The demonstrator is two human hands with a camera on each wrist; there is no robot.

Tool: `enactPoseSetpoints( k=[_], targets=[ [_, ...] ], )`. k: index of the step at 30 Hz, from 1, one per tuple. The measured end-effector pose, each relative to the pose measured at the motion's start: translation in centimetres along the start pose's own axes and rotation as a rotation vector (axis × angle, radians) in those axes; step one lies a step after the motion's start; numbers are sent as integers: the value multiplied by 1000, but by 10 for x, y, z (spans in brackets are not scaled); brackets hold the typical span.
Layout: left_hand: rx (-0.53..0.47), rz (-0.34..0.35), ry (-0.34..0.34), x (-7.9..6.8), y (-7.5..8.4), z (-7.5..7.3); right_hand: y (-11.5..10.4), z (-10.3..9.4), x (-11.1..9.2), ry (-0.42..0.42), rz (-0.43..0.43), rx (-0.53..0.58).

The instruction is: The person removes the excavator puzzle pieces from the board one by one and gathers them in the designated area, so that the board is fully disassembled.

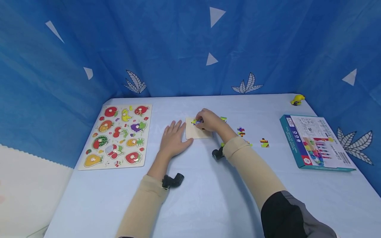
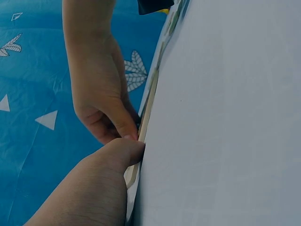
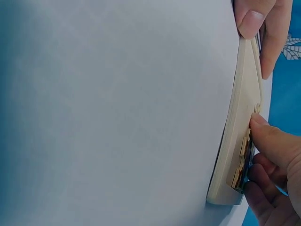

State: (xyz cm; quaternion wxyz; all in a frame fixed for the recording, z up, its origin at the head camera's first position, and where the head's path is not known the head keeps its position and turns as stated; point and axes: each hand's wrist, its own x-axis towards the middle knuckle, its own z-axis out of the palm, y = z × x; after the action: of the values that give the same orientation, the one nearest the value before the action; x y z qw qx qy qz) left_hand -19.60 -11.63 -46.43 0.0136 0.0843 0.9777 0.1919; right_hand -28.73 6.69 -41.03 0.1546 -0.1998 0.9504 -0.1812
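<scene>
A small wooden puzzle board (image 1: 194, 134) lies on the table in front of me. My left hand (image 1: 173, 142) rests beside it with fingers spread, the thumb at the board's near left edge. Over the board's right side, my right hand (image 1: 209, 120) grips a colourful jigsaw piece (image 1: 196, 122) between thumb and curled fingers. The right wrist view shows thin wooden pieces (image 3: 240, 172) standing a little proud of the board under those fingers. My right hand partly hides them from above. Several loose jigsaw pieces (image 1: 264, 142) lie to the right, some partly behind the right forearm.
On the left lies a fruit peg puzzle (image 1: 122, 137) with its fruit shapes in place. A teal-edged box (image 1: 319, 142) lies at the right, with a small yellow toy (image 1: 297, 99) behind it. A blue curtain (image 1: 178, 49) hangs along the table's back edge.
</scene>
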Motion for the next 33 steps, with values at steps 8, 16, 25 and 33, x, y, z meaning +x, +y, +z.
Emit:
enactPoseSetpoints(
  k=[8, 16, 25, 33],
  targets=[
    [-10, -1, 0, 0, 1, 0, 0, -2, 0, -14, 13, -3],
    [-5, -1, 1, -1, 1, 0, -1, -3, -1, 6, -18, -37],
    [-12, -12, -10, -1, 1, -1, -2, -2, 1, 15, -58, -99],
    [-5, -2, -2, -1, 1, -1, -2, -3, -2, -7, -44, -57]
  ],
)
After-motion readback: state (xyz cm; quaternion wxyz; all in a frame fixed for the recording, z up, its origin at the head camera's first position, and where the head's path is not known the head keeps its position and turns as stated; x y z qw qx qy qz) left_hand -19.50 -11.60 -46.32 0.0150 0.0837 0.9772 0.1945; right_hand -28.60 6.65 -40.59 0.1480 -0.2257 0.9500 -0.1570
